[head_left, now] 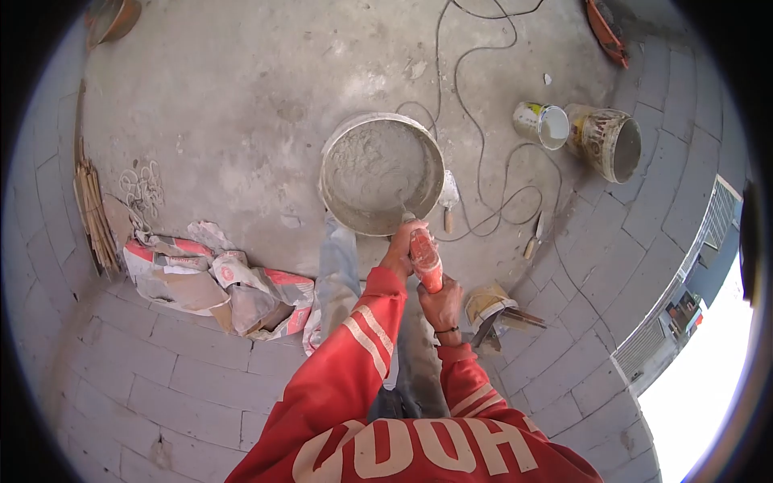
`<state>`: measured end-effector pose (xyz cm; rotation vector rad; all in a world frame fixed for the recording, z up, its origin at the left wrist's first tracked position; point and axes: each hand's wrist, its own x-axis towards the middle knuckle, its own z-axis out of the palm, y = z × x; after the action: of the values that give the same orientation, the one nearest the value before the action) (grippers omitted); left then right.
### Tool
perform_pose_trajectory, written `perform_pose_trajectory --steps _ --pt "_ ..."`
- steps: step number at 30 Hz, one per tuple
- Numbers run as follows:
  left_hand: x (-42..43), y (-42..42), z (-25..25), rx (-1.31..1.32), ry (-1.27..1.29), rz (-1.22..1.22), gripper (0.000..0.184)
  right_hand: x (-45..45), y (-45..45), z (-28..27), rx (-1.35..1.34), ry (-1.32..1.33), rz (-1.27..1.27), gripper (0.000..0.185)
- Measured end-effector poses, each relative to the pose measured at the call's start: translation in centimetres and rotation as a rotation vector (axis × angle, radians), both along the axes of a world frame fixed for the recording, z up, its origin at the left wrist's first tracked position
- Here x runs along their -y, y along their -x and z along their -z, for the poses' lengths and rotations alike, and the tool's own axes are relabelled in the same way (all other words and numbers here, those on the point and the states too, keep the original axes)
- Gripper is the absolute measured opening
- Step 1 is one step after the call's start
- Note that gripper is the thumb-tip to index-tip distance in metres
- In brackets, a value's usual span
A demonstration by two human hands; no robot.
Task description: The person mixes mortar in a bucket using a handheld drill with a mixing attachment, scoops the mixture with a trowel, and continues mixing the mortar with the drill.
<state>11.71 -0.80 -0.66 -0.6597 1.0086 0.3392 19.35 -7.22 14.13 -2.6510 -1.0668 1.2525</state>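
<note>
A red power tool [425, 259] is held between my two hands, its front end pointing down at the rim of a large round tub [328, 193]. My left hand [398, 251] is wrapped round the front of the tool near the tub. My right hand [441, 306] grips the rear of it, closer to my body. Grey wet mortar [374, 165] fills much of the tub, and a thin shaft from the tool reaches into it. Just right of the tub lies a trowel [449, 193] with a wooden handle.
Crumpled paper bags [225, 282] lie at the left beside thin wooden sticks [95, 213]. A cable [481, 137] loops over the floor on the right, near a white bucket [527, 121], a larger stained bucket [592, 133] and a second trowel [534, 238]. Block walls [185, 362] surround the floor.
</note>
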Motion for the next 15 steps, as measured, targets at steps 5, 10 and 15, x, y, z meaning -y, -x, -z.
perform_pose_trajectory --steps 5,10,15 --pt "1.1 3.7 -0.9 -0.038 0.060 -0.039 0.024 0.7 2.5 -0.1 -0.057 -0.010 -0.043 0.023" --pt "0.7 7.8 -1.8 -0.103 -0.044 -0.166 0.032 -1.4 4.9 -0.8 -0.095 0.008 -0.156 0.026" --pt "-1.5 10.4 -1.7 -0.036 -0.127 -0.297 0.033 -5.6 5.7 -1.2 -0.095 -0.014 -0.272 0.026"
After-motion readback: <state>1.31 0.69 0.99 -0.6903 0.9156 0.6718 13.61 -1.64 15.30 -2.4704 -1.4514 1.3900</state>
